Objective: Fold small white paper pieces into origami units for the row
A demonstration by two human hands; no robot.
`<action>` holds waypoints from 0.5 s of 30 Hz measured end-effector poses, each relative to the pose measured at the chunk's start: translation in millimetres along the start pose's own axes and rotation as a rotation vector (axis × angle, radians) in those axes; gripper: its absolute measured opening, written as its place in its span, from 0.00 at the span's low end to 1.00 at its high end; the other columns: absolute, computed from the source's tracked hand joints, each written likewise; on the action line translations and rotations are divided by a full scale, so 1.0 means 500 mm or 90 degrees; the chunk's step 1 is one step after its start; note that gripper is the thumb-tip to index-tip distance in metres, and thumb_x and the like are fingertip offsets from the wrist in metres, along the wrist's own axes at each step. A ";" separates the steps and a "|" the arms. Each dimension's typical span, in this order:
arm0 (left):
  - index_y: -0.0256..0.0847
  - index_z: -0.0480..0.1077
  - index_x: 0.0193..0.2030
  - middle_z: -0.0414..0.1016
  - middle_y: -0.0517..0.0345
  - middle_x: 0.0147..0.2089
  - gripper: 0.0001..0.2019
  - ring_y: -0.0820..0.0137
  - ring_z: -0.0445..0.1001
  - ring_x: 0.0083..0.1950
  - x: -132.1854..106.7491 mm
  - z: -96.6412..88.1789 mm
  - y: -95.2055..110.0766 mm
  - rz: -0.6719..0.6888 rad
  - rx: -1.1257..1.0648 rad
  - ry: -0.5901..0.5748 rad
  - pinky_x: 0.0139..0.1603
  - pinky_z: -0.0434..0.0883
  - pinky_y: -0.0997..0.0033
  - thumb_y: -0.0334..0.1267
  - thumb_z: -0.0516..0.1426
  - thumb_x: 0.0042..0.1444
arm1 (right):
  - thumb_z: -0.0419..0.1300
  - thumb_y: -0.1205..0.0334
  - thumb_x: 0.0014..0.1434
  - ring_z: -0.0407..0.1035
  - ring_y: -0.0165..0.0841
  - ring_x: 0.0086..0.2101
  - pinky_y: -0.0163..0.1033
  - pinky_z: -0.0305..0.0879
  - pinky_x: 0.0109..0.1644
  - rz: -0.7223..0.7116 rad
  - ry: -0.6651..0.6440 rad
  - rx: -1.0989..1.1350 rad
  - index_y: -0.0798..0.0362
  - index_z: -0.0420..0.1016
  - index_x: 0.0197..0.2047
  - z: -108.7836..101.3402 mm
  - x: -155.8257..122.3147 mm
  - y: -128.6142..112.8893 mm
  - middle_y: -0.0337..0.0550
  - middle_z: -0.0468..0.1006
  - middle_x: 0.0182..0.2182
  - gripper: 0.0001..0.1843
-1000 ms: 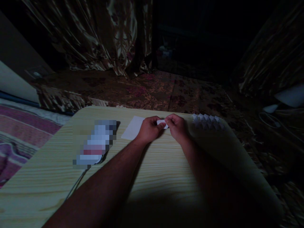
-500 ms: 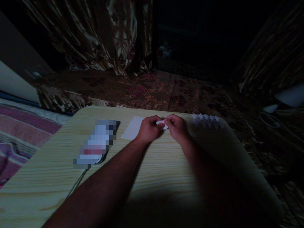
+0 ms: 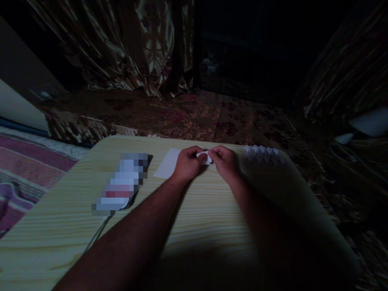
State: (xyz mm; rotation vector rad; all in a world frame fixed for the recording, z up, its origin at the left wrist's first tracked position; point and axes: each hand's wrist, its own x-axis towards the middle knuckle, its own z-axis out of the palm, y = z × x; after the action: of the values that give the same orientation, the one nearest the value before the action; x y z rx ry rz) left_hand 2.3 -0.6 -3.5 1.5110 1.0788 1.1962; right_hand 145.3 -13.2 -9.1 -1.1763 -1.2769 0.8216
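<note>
A small piece of white paper (image 3: pixel 206 161) is held between my two hands above the far part of the table, and one edge of it looks folded or curled. My left hand (image 3: pixel 189 163) pinches its left side, the thumb lying on top. At its right end, my right hand (image 3: pixel 223 161) grips it with thumb and fingertips. Just left of my left hand lies a flat white sheet of paper (image 3: pixel 167 163), partly covered by that hand. Right of my right hand stand several small folded paper pieces with pointed tops (image 3: pixel 263 155), set in rows.
On the left of the wooden table (image 3: pixel 194 222) lies a blurred-out device (image 3: pixel 121 182) with a white cable (image 3: pixel 95 234). Beyond the table's far edge is a patterned cloth surface (image 3: pixel 182 117) under curtains (image 3: pixel 163 48). A striped cover (image 3: pixel 30 169) is at left, a white lamp (image 3: pixel 368 123) at right.
The small paper has shifted slightly left and turned a little between my fingers, with a curled edge now showing. My left hand moved slightly left; both hands keep hold.
</note>
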 end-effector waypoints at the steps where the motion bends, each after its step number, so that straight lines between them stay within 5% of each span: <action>1: 0.36 0.74 0.29 0.75 0.58 0.27 0.10 0.72 0.69 0.28 0.002 -0.001 -0.001 -0.016 -0.028 0.024 0.30 0.65 0.73 0.42 0.61 0.47 | 0.62 0.53 0.51 0.69 0.30 0.28 0.36 0.65 0.33 0.007 -0.007 0.019 0.55 0.74 0.31 0.000 0.000 -0.002 0.40 0.76 0.26 0.12; 7: 0.36 0.75 0.29 0.74 0.59 0.26 0.10 0.74 0.68 0.26 0.012 -0.006 -0.008 -0.058 -0.150 0.126 0.29 0.65 0.74 0.41 0.63 0.43 | 0.67 0.59 0.45 0.72 0.31 0.31 0.37 0.67 0.37 0.034 -0.053 0.082 0.54 0.72 0.41 0.001 0.000 -0.008 0.41 0.77 0.31 0.19; 15: 0.38 0.76 0.46 0.72 0.62 0.26 0.20 0.76 0.66 0.25 0.006 -0.003 0.002 -0.051 -0.205 0.094 0.28 0.63 0.76 0.36 0.63 0.42 | 0.65 0.63 0.48 0.70 0.29 0.28 0.36 0.66 0.34 0.010 -0.051 0.067 0.54 0.73 0.39 0.002 0.004 0.006 0.41 0.78 0.30 0.13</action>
State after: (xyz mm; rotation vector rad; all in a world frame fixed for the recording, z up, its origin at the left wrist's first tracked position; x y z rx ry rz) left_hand 1.2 2.5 -1.8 1.1382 0.9782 1.3689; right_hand 145.0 -10.5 -11.6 -1.0799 -1.2743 0.9450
